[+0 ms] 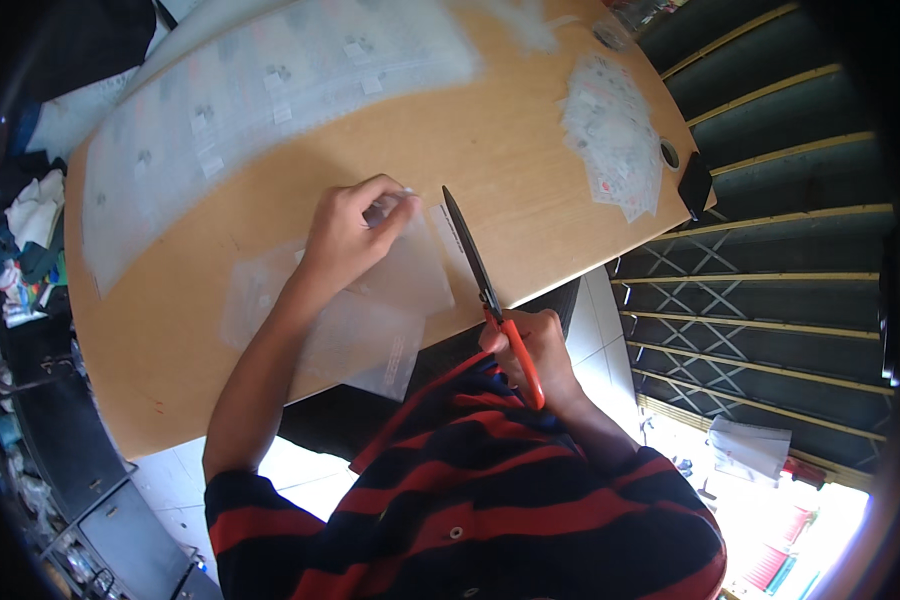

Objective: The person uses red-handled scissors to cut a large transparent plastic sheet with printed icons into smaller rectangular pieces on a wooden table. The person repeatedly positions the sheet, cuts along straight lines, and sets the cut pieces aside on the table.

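Pinching likely light, floppy plastic (417, 262) at its far edge, the left hand (350, 228) faces scissors (489, 300) gripped by the right hand (550, 346).

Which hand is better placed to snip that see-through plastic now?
Probably the right hand: it holds the red-handled scissors, which point forward. The left hand, above the clear plastic, has no scissors.

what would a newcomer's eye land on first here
Probably the red-handled scissors in the right hand, at the near edge of the table. Next, the left hand above translucent plastic sheets, then the broad translucent band along the table's far left.
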The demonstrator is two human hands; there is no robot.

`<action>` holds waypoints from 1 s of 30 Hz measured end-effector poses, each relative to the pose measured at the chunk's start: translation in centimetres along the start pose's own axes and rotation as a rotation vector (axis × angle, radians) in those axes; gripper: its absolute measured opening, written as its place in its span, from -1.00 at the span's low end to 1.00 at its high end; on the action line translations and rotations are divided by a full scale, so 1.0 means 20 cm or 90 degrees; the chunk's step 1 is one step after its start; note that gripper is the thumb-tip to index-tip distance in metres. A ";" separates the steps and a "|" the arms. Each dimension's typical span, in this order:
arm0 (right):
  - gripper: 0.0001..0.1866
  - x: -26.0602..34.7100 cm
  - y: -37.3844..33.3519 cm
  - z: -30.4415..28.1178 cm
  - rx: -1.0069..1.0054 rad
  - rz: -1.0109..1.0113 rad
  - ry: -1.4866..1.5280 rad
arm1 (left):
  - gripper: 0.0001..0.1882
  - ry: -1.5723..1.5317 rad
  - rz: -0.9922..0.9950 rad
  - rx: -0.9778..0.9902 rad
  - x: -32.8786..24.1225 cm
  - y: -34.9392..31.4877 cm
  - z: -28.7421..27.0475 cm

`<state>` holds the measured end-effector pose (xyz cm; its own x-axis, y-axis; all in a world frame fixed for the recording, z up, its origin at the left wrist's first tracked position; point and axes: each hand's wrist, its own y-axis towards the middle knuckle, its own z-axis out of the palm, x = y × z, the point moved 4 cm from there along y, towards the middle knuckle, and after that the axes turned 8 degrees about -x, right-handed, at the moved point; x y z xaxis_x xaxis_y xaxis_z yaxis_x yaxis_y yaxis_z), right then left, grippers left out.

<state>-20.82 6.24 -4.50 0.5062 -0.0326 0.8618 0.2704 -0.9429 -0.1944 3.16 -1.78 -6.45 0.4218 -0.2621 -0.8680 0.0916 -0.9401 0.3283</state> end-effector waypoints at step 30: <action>-0.51 -0.56 -0.23 -0.24 0.075 -0.226 -0.101 | -0.76 0.274 0.197 -0.044 -0.35 0.72 0.38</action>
<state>-31.67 9.44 -10.94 0.4820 0.3481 0.8040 0.5378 -0.8420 0.0422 -5.39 -15.21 1.49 0.7689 -0.3978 -0.5005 -0.0419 -0.8125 0.5814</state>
